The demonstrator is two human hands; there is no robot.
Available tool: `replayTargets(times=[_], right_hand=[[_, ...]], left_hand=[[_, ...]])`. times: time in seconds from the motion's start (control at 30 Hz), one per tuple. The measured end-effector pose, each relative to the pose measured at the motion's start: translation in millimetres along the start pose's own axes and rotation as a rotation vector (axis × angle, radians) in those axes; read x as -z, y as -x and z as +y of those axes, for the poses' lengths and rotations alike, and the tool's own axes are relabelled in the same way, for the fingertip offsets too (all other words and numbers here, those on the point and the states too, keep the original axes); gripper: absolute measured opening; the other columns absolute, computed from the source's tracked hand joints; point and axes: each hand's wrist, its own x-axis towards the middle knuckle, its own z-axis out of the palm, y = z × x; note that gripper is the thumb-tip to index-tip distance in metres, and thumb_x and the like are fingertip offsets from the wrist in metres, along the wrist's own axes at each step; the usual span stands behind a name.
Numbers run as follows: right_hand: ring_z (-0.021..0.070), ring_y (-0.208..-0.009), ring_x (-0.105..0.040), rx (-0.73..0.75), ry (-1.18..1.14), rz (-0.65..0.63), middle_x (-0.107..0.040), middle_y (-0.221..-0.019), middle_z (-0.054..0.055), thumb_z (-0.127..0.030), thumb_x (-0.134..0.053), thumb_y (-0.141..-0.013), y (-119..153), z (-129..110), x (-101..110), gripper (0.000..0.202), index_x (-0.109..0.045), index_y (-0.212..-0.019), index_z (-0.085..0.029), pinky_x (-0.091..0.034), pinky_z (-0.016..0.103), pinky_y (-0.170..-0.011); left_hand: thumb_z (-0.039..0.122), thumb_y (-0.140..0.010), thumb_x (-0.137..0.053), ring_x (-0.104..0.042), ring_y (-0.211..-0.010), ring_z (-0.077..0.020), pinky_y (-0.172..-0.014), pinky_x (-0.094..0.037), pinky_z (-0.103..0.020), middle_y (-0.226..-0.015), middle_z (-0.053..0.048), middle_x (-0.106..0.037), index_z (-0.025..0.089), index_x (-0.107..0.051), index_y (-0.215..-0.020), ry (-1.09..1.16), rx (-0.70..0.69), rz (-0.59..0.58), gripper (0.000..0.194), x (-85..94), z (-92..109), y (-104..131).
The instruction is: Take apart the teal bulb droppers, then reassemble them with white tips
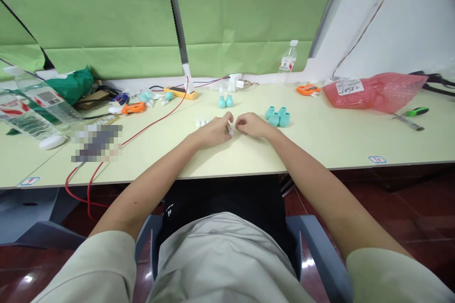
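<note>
My left hand [215, 132] is closed on a small whitish piece [231, 130] at its fingertips, above the table's near half. Just to the right, my right hand [252, 125] has its fingers curled in a pinch; what lies in them, if anything, is hidden. A small gap separates the two hands. Several small white tips [202, 123] sit beyond my left hand, partly covered by it. Several teal rubber bulbs [278, 117] with open necks stand to the right of my right hand. Farther back, two teal bulbs [225, 101] stand upright, at least one bearing a pale pointed tip.
Large water bottles [39, 104] lie at the left, near red cables [149, 125]. At the back are a yellow multimeter [180, 93] and an upright bottle [287, 62]. A pink bubble-wrap bag [373, 92], an orange tool [308, 89] and a green-handled screwdriver [416, 111] lie at right.
</note>
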Motion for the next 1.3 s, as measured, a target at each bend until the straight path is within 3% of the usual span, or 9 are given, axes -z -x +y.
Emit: replayTargets(times=[0.1,0.27,0.4,0.67,0.83,0.93,1.13,1.2,1.3], right_hand=[[0.0145,-0.059,-0.057,-0.008,0.003,-0.006,-0.065,-0.059,-0.002,-0.011,-0.059,-0.086,-1.0,1.1,-0.3,0.016,-0.074,-0.087,-0.017,-0.043,0.025,-0.063],[0.0147,-0.061,-0.058,0.019,0.027,-0.008,-0.065,-0.059,-0.001,-0.013,-0.060,-0.087,-1.7,2.0,-0.6,0.015,-0.075,-0.087,-0.017,-0.043,0.026,-0.065],[0.0145,-0.066,-0.059,0.042,0.043,0.009,-0.067,-0.063,-0.001,-0.010,-0.059,-0.086,-2.0,2.0,-1.2,0.016,-0.073,-0.084,-0.016,-0.043,0.025,-0.069],[0.0139,-0.063,-0.058,0.013,0.047,0.013,-0.067,-0.062,-0.001,-0.009,-0.060,-0.085,-1.4,-2.1,-1.2,0.016,-0.074,-0.083,-0.016,-0.042,0.025,-0.066],[0.0139,-0.059,-0.059,-0.014,0.034,0.112,-0.069,-0.065,0.001,-0.014,-0.063,-0.085,-2.8,0.1,9.4,0.012,-0.074,-0.081,-0.016,-0.045,0.025,-0.063],[0.0151,-0.058,-0.061,-0.072,0.048,0.059,-0.071,-0.065,0.002,-0.012,-0.065,-0.081,-1.2,2.6,17.1,0.010,-0.074,-0.078,-0.016,-0.045,0.026,-0.061],[0.0171,-0.059,-0.061,-0.157,0.114,-0.088,-0.067,-0.057,0.002,-0.009,-0.065,-0.075,5.1,0.8,20.8,0.012,-0.073,-0.073,-0.018,-0.044,0.028,-0.060],[0.0166,-0.060,-0.061,-0.136,0.099,-0.073,-0.068,-0.059,0.002,-0.010,-0.065,-0.077,5.0,0.1,21.0,0.012,-0.073,-0.075,-0.018,-0.044,0.027,-0.061],[0.0170,-0.069,-0.064,-0.090,0.109,0.056,-0.075,-0.072,0.005,-0.010,-0.063,-0.082,2.3,1.3,22.2,0.015,-0.075,-0.079,-0.017,-0.046,0.026,-0.066]], left_hand=[[0.032,-0.082,-0.071,-0.067,-0.108,-0.0271,-0.087,-0.054,-0.039,-0.120,-0.008,-0.073,0.029,-0.049,-0.126,-0.030,-0.018,0.000,0.049,6.8,-4.0,0.9],[0.032,-0.084,-0.069,-0.064,-0.111,-0.0275,-0.095,-0.053,-0.042,-0.114,-0.007,-0.070,0.026,-0.062,-0.117,-0.101,-0.095,-0.016,0.034,14.9,-4.7,3.5],[0.030,-0.086,-0.065,-0.065,-0.110,-0.0271,-0.095,-0.053,-0.042,-0.115,-0.008,-0.070,0.027,-0.064,-0.132,-0.121,-0.117,-0.049,0.046,10.6,0.4,3.1],[0.037,-0.096,-0.058,-0.068,-0.102,-0.0255,-0.091,-0.053,-0.040,-0.111,-0.008,-0.073,0.025,-0.065,-0.136,-0.109,-0.115,-0.068,0.043,1.2,0.1,-0.8],[0.037,-0.095,-0.058,-0.068,-0.102,-0.0257,-0.096,-0.052,-0.042,-0.108,-0.007,-0.074,0.023,-0.067,-0.127,-0.144,-0.111,0.131,0.037,11.6,-7.8,-1.3],[0.027,-0.092,-0.056,-0.066,-0.104,-0.0252,-0.104,-0.049,-0.044,-0.104,-0.006,-0.075,0.022,-0.070,-0.117,-0.174,-0.133,0.238,0.029,18.9,-16.9,-0.8],[0.033,-0.093,-0.056,-0.063,-0.114,-0.0288,-0.107,-0.046,-0.047,-0.113,-0.008,-0.076,0.021,-0.072,-0.120,-0.244,-0.125,0.152,0.033,11.1,-14.8,-1.1],[0.038,-0.096,-0.055,-0.061,-0.116,-0.0317,-0.107,-0.045,-0.050,-0.113,-0.011,-0.076,0.020,-0.074,-0.120,-0.310,-0.119,0.130,0.036,5.1,-9.7,-2.6],[0.041,-0.100,-0.050,-0.061,-0.114,-0.0334,-0.104,-0.044,-0.052,-0.109,-0.013,-0.077,0.021,-0.079,-0.114,-0.397,-0.105,0.097,0.038,-1.9,-5.0,-4.7]])
